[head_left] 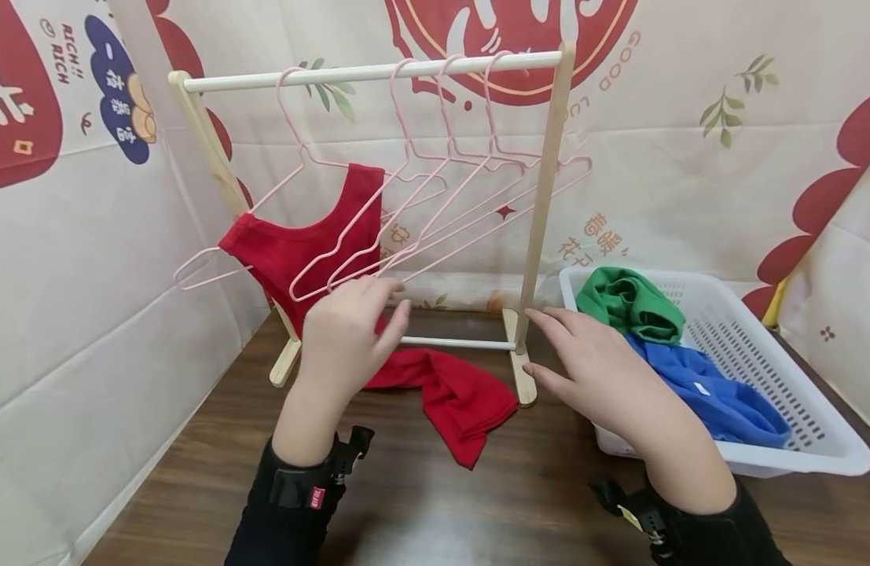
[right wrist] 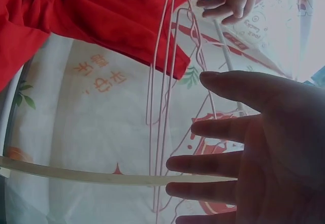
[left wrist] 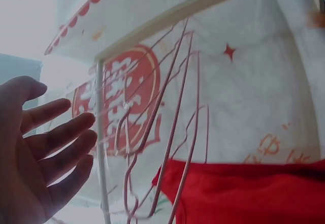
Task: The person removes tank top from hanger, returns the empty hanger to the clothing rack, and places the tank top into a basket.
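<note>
A red sleeveless garment (head_left: 307,244) hangs from the leftmost pink hanger (head_left: 291,118), its lower part spread on the table. To its right, three bare pink hangers (head_left: 445,118) hang on the rack's white top rail (head_left: 371,73). My left hand (head_left: 350,330) is raised before the red garment and the hangers' lower ends. In the left wrist view, its fingers (left wrist: 66,142) are spread, holding nothing. My right hand (head_left: 597,369) stands by the rack's right wooden post (head_left: 544,189). Its fingers (right wrist: 208,163) are extended and hold nothing in the right wrist view.
A white perforated basket (head_left: 816,432) stands on the right, holding a green garment (head_left: 629,303) and a blue garment (head_left: 710,389). The rack's wooden feet (head_left: 523,377) rest on the brown table (head_left: 194,487). Printed cloth (head_left: 689,181) hangs behind and at both sides.
</note>
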A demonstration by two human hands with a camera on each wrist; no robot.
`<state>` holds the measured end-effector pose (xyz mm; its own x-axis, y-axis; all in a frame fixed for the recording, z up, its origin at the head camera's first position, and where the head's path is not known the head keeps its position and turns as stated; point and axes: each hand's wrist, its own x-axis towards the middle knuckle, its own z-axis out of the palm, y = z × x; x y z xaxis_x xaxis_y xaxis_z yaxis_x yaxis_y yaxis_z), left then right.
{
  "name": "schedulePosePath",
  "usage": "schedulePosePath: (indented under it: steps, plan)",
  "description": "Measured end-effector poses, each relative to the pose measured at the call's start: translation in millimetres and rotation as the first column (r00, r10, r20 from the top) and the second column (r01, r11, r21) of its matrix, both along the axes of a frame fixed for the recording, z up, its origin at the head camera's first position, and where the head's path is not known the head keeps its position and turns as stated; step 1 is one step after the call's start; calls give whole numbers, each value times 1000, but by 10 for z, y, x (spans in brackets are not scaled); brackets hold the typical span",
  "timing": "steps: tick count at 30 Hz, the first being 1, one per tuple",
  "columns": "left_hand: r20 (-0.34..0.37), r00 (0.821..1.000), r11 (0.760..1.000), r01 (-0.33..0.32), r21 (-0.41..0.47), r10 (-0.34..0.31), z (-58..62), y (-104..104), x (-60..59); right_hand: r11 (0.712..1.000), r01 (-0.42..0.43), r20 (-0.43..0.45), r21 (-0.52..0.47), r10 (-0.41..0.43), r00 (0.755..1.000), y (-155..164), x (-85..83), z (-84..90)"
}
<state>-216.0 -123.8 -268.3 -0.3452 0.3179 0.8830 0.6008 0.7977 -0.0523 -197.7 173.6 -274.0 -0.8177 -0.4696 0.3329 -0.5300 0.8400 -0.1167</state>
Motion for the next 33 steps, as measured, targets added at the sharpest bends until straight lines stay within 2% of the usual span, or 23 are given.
schedulePosePath:
  steps: [4, 9, 13, 19, 25, 28, 33]
  plan:
    - [-30, 1000, 997, -6, 83, 8, 43, -138, 19, 1000, -1, 12, 3, 1, 1000, -13, 2, -1]
    - [-7, 999, 992, -46, 116, 47, 95, -307, 39, 1000, -11, 9, 7, 11, 1000, -8, -10, -29]
    - [-4, 996, 979, -91, 184, 93, 124, -440, 39, 1000, -21, 5, 4, 21, 1000, 1, -7, -32]
    - [-20, 984, 920, -156, 359, 175, 127, -632, 57, 1000, -22, 36, 14, 21, 999, -18, -5, -19]
    - [27, 971, 855, -224, 468, 239, 116, -805, 42, 1000, -22, 42, 14, 21, 999, -34, -2, -18]
    - [55, 967, 837, -244, 489, 250, 105, -871, 3, 1000, -26, 49, 15, 25, 998, -42, 6, -23]
    - [98, 967, 838, -255, 483, 237, 73, -969, -70, 999, -36, 60, 16, 35, 998, -64, 30, -32]
